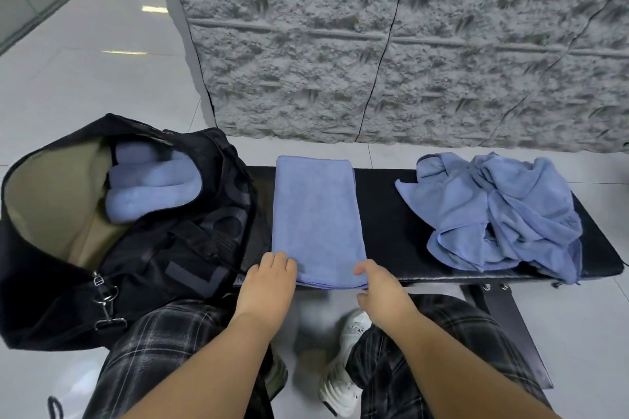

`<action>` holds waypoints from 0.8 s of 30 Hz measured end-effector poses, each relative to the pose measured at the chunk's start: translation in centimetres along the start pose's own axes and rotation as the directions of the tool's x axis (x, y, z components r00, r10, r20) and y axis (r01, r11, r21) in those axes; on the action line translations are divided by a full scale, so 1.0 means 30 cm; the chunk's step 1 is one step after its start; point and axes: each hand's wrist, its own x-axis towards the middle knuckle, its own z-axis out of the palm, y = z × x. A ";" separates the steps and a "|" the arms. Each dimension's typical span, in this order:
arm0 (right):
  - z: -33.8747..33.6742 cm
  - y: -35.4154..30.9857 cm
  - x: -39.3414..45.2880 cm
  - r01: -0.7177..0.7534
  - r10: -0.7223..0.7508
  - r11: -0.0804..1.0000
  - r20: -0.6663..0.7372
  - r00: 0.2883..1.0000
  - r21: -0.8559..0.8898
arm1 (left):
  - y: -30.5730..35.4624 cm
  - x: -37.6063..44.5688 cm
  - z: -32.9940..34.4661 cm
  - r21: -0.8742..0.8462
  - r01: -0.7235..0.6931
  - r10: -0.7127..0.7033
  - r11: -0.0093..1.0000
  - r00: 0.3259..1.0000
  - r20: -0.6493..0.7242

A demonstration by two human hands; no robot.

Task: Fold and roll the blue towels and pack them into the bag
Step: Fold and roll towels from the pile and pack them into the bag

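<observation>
Both hands sit at the near short edge of the folded towel [316, 218]: left hand [269, 282] with fingers curled over the near-left corner, right hand [381, 286] pinching the near-right corner, thumb on top. Whether the left fingers actually grasp the cloth or only rest on it is hard to tell; the fingertips are bent out of view.

Bench [388, 214], black padded top, carries everything. Right end of its frame runs out of view.

Bag [163, 248], black, tan lining, mouth open toward the camera, left end of bench, edge just touching the folded towel's left side. Soft-sided; likely to sag when stuffed. How much space remains inside cannot be judged.

Crumpled towels [503, 214], right end of bench, well apart from the folded one. A heap; count unclear, one corner hangs off the front edge.

Folded towel lies flat as a long strip across the bench, near edge slightly over the lip. Looks like thin microfibre: light, limp, a bit grippy, no risk of damage. Layers may slide out of line, so take both near corners together and roll away tight, keeping edges square.

Rolled towels [153, 180] in the bag, at least two, partly hidden by the bag rim.
</observation>
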 end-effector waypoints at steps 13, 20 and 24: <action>-0.015 0.023 0.084 -0.064 0.065 0.997 -0.013 0.998 0.031 | -0.063 0.029 0.044 -0.319 0.020 -0.033 0.947 0.999 -0.037; 0.008 0.018 0.100 -0.076 0.074 0.997 -0.088 0.993 -0.015 | -0.049 0.061 0.048 -0.571 0.258 -0.252 0.780 0.964 0.091; -0.006 0.001 0.089 -0.066 0.055 0.997 -0.261 0.964 -0.034 | -0.046 0.066 0.036 -0.549 0.250 -0.298 0.798 0.954 0.001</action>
